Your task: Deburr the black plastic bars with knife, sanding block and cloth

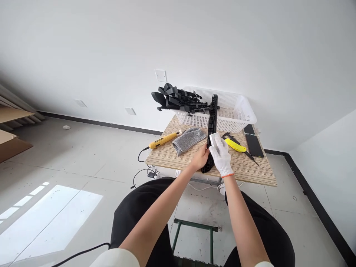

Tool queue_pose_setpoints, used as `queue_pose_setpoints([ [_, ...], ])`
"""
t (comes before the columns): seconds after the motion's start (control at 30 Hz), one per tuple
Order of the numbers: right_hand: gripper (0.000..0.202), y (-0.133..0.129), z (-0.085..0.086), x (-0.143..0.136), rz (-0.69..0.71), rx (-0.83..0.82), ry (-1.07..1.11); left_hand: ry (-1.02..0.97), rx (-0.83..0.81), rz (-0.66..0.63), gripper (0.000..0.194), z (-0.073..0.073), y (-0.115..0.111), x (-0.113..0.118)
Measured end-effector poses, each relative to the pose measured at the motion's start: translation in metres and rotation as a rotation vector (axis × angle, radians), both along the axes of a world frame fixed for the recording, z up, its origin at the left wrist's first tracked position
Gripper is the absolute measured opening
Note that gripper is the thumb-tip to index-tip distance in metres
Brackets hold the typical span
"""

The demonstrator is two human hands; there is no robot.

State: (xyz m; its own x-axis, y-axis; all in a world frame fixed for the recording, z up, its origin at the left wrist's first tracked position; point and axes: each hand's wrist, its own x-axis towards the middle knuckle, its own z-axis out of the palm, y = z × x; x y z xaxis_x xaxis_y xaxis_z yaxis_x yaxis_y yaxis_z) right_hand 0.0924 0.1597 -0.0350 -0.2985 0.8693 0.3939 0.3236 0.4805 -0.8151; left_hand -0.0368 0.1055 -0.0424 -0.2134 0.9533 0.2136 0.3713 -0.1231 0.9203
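A long black plastic part [212,120] stands out over the small wooden table, its far end against the basket's rim. My bare left hand [200,157] is closed round its near portion. On my right hand [221,154] is a white knit glove with an orange cuff edge. It grips a small white block [214,139], pressed close to the black part's side; whether the two touch I cannot tell. Just right of the glove lies a yellow-handled knife-like tool [236,145], beside black calipers [233,138].
A white plastic basket [247,111] at the back of the table [178,163] holds several black plastic parts [178,98]. A grey cloth [189,141], a corded yellow tool [164,140] and a dark phone [254,145] lie around. Cables hang at the left edge. A green stool frame [194,224] stands below.
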Motion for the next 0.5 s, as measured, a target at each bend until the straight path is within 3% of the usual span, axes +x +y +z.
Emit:
queue_pose_setpoints([
  [0.2, 0.063, -0.006, 0.002, -0.003, -0.133, 0.043, -0.263, 0.06, -0.092, 0.027, 0.026, 0.004, -0.005, 0.003],
  [0.37, 0.06, -0.004, 0.007, -0.009, -0.227, 0.029, -0.195, 0.149, -0.113, 0.018, 0.025, 0.004, -0.006, 0.005],
  [0.5, 0.059, 0.001, 0.015, -0.01, -0.217, 0.035, -0.124, 0.14, -0.079, 0.023, 0.03, 0.004, -0.004, 0.005],
])
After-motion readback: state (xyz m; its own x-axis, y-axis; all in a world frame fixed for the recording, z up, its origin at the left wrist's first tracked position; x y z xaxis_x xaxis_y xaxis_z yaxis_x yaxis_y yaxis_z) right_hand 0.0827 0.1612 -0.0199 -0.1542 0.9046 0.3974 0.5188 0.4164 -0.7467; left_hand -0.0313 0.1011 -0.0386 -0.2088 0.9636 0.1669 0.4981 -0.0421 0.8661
